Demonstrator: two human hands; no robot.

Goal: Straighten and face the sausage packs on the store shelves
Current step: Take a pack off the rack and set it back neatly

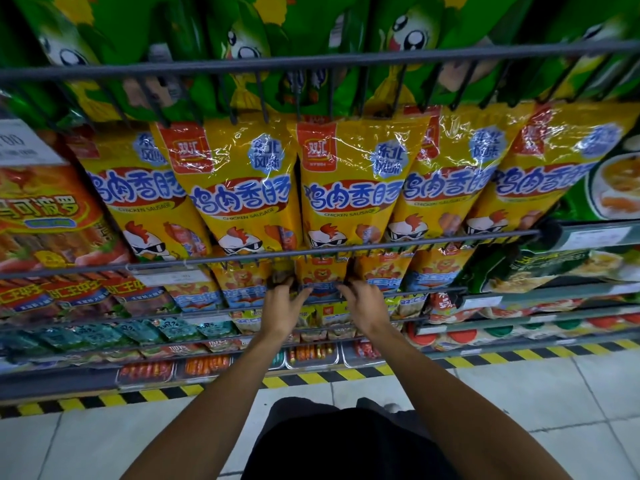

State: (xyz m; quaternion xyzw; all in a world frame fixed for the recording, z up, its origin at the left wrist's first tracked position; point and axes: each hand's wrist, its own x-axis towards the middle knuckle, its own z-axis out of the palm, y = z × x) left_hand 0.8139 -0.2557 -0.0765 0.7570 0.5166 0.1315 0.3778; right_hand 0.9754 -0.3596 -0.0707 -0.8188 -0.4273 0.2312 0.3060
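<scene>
Step in hand: I judge I am squaring up one pack in the row below the big yellow chicken sausage packs (346,188), the small lion pack (322,277) that hangs in the middle of that row.
Left hand: my left hand (282,308) reaches up to the pack's left edge; its fingers (287,284) are curled in at that edge, and I take them to be pinching the pack, though the tips are partly lost in shadow.
Right hand: my right hand (363,304) mirrors it on the pack's right edge, fingers bent inward and touching the lower right corner; I read it as a light pinch too.
Where the pack lies: it hangs between my two hands, just under the rail (242,259) that runs along the front of the upper row, with sister lion packs touching it on both sides.
Facing: its printed front already looks out at me, roughly upright.
Next move calls for: a small even tug with both hands, so the pack hangs plumb and flush with its neighbours, without dragging them askew.
Row above: the yellow packs look faced, though several lean.
</scene>
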